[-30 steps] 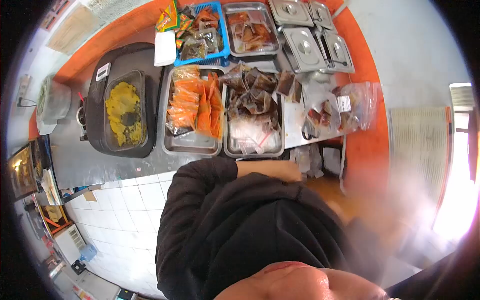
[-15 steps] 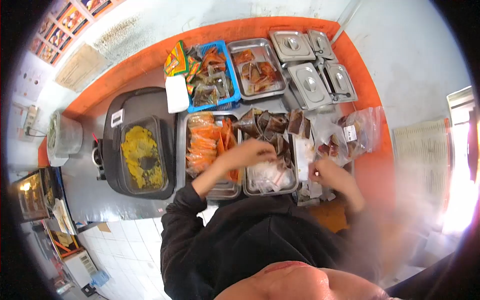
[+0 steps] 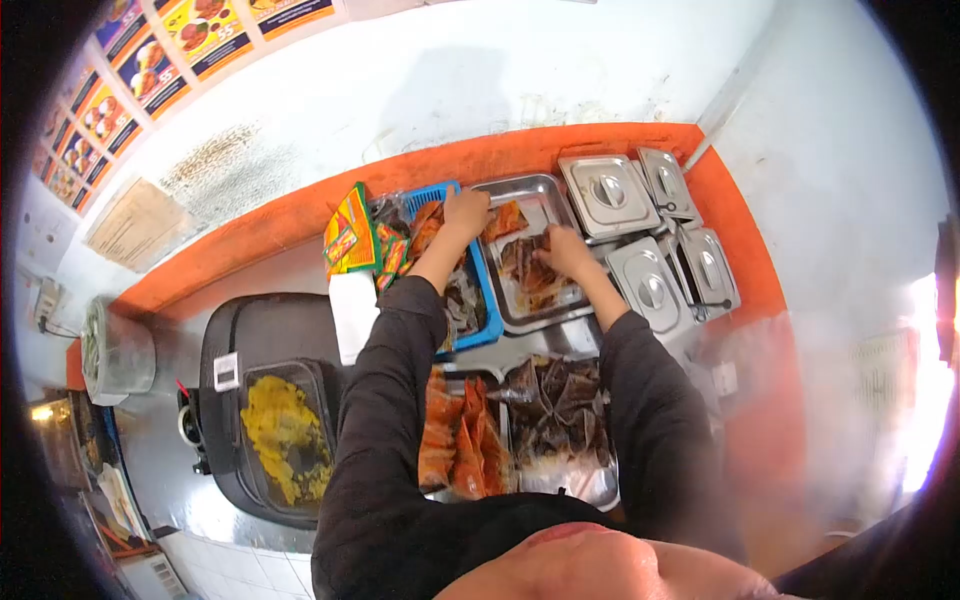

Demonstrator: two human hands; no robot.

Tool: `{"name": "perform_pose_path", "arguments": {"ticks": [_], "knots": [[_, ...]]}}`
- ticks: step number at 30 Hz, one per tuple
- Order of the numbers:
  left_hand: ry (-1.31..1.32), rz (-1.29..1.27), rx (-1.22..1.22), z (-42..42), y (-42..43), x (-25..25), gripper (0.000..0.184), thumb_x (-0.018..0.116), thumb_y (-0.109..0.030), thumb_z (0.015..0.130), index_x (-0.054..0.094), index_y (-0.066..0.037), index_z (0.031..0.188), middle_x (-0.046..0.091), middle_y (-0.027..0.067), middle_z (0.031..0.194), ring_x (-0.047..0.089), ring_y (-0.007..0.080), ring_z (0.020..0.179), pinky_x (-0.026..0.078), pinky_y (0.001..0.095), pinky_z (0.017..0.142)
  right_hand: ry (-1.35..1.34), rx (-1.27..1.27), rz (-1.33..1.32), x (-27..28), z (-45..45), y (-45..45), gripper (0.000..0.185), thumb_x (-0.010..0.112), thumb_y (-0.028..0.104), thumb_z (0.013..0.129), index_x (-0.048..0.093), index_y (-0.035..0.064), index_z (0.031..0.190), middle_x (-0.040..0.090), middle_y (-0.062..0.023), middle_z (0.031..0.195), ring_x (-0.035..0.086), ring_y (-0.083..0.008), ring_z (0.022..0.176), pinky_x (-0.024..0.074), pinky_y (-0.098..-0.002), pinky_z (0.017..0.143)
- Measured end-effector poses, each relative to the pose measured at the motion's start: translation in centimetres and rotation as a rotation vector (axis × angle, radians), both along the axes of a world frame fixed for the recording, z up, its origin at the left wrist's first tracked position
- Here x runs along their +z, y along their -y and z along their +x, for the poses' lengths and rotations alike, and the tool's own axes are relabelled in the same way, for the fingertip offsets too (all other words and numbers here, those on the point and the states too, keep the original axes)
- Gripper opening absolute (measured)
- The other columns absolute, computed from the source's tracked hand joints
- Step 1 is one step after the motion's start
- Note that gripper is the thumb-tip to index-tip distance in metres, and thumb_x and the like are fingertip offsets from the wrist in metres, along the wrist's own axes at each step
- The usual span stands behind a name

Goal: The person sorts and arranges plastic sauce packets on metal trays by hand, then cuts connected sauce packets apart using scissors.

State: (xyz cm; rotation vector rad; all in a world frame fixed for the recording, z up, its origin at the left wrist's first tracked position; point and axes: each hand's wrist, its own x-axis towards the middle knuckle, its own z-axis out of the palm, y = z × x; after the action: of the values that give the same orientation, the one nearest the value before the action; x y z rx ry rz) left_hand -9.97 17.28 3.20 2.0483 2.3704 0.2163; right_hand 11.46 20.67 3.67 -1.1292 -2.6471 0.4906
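My left hand (image 3: 467,212) reaches over the back right part of the blue basket (image 3: 487,300), beside a reddish-orange packet (image 3: 427,228); its fingers are bent and what they hold, if anything, is hidden. Over the metal tray (image 3: 530,322) to the right, my right hand (image 3: 566,252) has its fingers closed on a dark brown packet (image 3: 524,262). Another orange packet (image 3: 506,221) lies in that tray, between my hands. Nearer to me are orange packets (image 3: 470,440) and dark packets (image 3: 560,400) in two more metal trays.
Lidded metal containers (image 3: 608,195) stand at the right. To the left are a black cooker-like appliance (image 3: 225,430), a tub of yellow food (image 3: 285,430) and a clear round container (image 3: 120,350). A white box (image 3: 353,310) and a green-yellow pack (image 3: 350,235) adjoin the basket.
Both hands have moved forward from the near trays to the basket and the back tray. My right hand has closed on a dark packet. The view has tilted up towards the wall.
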Motion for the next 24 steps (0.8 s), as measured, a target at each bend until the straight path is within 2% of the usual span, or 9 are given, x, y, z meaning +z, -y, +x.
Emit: {"name": "perform_pose_path", "arguments": {"ticks": [3,6,9,11,13,16,19,21,24], "knots": [[-0.286,-0.028,0.015,0.3,-2.8,-3.9,0.042,0.069,-0.036,0.075,0.060,-0.013,0.109,0.067,0.0023,0.094,0.054,0.0223,0.107,0.027,0.0510,0.098,0.056,-0.099,-0.104,-2.1,-0.5,-0.1,0.041,0.074,0.013,0.067,0.054,-0.0073,0.097,0.061,-0.0301,0.087,0.060,-0.0432,0.088,0.0497,-0.0460,0.076],[-0.272,-0.014,0.089,1.0,-3.3,-3.0,0.018,0.059,-0.016,0.079,0.066,-0.012,0.094,0.068,0.0055,0.089,0.058,0.0220,0.099,0.022,0.0469,0.100,0.001,-0.241,-0.008,-2.7,-0.3,0.1,0.030,0.070,0.004,0.067,0.055,-0.0068,0.090,0.061,-0.0292,0.083,0.060,-0.0436,0.083,0.0495,-0.0463,0.072],[-0.069,-0.213,0.084,-0.1,-4.1,-1.4,0.015,0.058,-0.013,0.079,0.067,-0.012,0.091,0.068,0.0061,0.088,0.059,0.0227,0.096,0.027,0.0460,0.095,-0.139,-0.199,-0.019,-0.1,-0.2,-0.6,0.017,0.065,0.005,0.072,0.056,-0.0062,0.082,0.060,-0.0296,0.083,0.061,-0.0436,0.077,0.0503,-0.0493,0.066],[-0.064,0.055,0.059,-1.4,-5.0,-2.2,0.013,0.059,-0.012,0.078,0.068,-0.013,0.087,0.068,0.0059,0.087,0.061,0.0220,0.094,0.030,0.0453,0.091,-0.176,-0.198,0.055,1.8,-1.4,-2.0,0.012,0.063,0.003,0.073,0.061,-0.0038,0.083,0.061,-0.0268,0.086,0.061,-0.0421,0.081,0.0494,-0.0471,0.070],[-0.068,0.115,0.014,-1.9,-4.0,-1.1,0.011,0.060,-0.011,0.078,0.067,-0.012,0.086,0.067,0.0066,0.086,0.063,0.0218,0.092,0.033,0.0421,0.088,-0.364,0.146,0.142,3.2,-3.0,-3.3,0.017,0.062,0.004,0.074,0.065,0.0014,0.090,0.063,-0.0227,0.090,0.060,-0.0399,0.088,0.0482,-0.0434,0.078],[0.145,0.353,-0.105,-3.5,-3.8,-2.4,0.013,0.057,-0.011,0.080,0.063,-0.007,0.091,0.065,0.0115,0.090,0.062,0.0287,0.088,0.041,0.0424,0.082,-0.326,0.280,-0.140,1.1,-6.8,-7.1,0.019,0.064,0.006,0.074,0.066,0.0033,0.093,0.064,-0.0197,0.094,0.059,-0.0363,0.094,0.0462,-0.0399,0.083],[0.245,0.242,0.054,-4.5,-2.8,0.2,0.020,0.061,-0.010,0.079,0.060,-0.002,0.097,0.062,0.0180,0.094,0.059,0.0358,0.089,0.047,0.0443,0.074,-0.405,0.217,-0.191,-3.7,-10.2,-9.6,0.018,0.065,0.007,0.075,0.066,0.0026,0.092,0.064,-0.0196,0.094,0.060,-0.0344,0.094,0.0465,-0.0395,0.082],[0.226,0.467,0.006,-3.7,-1.4,0.9,0.015,0.057,-0.007,0.079,0.059,0.000,0.093,0.062,0.0202,0.091,0.059,0.0365,0.088,0.047,0.0439,0.072,-0.424,0.096,-0.075,-4.5,-11.4,-9.6,0.016,0.066,0.008,0.076,0.066,0.0026,0.091,0.065,-0.0193,0.094,0.061,-0.0338,0.093,0.0467,-0.0393,0.082],[0.374,0.122,-0.428,-2.1,-1.0,-1.5,0.013,0.056,-0.004,0.078,0.059,0.001,0.089,0.062,0.0200,0.091,0.059,0.0384,0.085,0.047,0.0454,0.074,-0.436,0.083,-0.088,-4.6,-11.7,-8.9,0.016,0.067,0.008,0.075,0.066,0.0042,0.091,0.064,-0.0169,0.094,0.058,-0.0335,0.096,0.0452,-0.0395,0.084]]}}
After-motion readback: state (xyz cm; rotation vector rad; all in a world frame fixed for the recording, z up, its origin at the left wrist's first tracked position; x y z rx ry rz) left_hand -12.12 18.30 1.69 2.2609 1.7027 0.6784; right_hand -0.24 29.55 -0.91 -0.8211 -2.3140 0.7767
